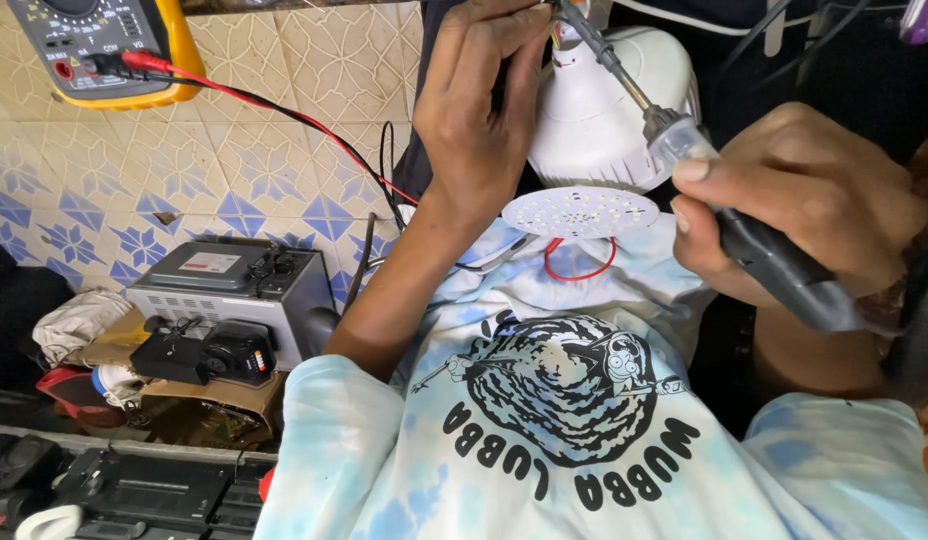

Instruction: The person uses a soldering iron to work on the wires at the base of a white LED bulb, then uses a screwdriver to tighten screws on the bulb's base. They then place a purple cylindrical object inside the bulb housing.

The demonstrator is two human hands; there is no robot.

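Head view looks down on your lap: the white bulb housing (599,110) rests over your tie-dye shirt (584,440), its wide mouth turned down toward you and its narrow neck up and away, so its long axis runs along the frame's height. It looks like light, hard plastic — smooth enough to slip, so grip it round the neck. Your left hand (479,105) does just that, fingers curled and pinched at the neck end. Just below the mouth hangs the round LED disc (581,212), face toward you, joined by a loop of red wire (579,262) — thin and probably fragile, so hold it by the rim. Your right hand (804,200) is closed round the soldering iron (684,140), whose shaft slants up-left, tip at the neck. A yellow multimeter (109,50) lies well apart on the tiled floor (284,90).
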